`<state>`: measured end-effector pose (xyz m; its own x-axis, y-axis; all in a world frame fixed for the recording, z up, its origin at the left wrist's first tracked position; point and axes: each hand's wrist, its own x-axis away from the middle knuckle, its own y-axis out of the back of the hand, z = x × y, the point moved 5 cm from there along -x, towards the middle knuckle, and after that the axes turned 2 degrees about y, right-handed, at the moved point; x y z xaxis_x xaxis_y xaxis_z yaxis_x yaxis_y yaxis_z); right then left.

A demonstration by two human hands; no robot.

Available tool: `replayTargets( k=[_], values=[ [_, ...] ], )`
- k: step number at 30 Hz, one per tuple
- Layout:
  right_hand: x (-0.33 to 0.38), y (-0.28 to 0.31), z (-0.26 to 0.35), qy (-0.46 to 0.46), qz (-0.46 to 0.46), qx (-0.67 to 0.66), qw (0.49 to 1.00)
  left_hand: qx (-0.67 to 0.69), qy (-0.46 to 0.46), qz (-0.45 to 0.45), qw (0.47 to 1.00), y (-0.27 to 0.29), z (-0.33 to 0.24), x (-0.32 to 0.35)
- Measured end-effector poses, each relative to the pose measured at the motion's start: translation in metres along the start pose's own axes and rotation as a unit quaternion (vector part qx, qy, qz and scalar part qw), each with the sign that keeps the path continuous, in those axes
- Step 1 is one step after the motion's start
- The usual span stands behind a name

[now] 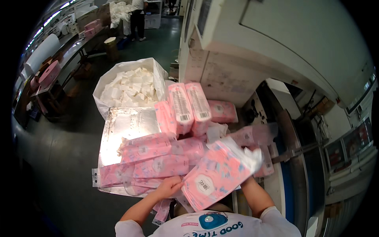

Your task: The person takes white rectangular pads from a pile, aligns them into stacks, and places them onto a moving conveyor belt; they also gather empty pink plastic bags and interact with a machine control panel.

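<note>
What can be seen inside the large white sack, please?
The white sack holds a heap of small white pieces; whatever lies beneath the top layer is covered.

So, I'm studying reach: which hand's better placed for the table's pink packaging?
Likely the left hand: though touching the held pack, it's beside the packaging; the right hand hides behind that pack.

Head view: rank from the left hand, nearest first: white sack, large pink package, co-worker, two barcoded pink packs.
1. Large pink package: at the left hand, on its right.
2. Two barcoded pink packs: ahead, side by side.
3. White sack: farther ahead, toward the left.
4. Co-worker: far background.
</note>
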<state>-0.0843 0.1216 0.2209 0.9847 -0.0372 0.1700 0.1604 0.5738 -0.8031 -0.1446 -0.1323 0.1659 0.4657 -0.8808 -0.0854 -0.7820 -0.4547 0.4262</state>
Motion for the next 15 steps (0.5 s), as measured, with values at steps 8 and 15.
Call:
replayTargets(
  k=[8, 15],
  values=[
    [0.071, 0.034, -0.037, 0.03, -0.039, 0.377, 0.925, 0.441, 0.096, -0.074, 0.89, -0.123, -0.008, -0.067],
    [0.117, 0.056, -0.017, -0.013, -0.054, 0.307, 0.95, 0.505, 0.213, -0.247, 0.799, -0.136, -0.007, -0.118]
  ],
)
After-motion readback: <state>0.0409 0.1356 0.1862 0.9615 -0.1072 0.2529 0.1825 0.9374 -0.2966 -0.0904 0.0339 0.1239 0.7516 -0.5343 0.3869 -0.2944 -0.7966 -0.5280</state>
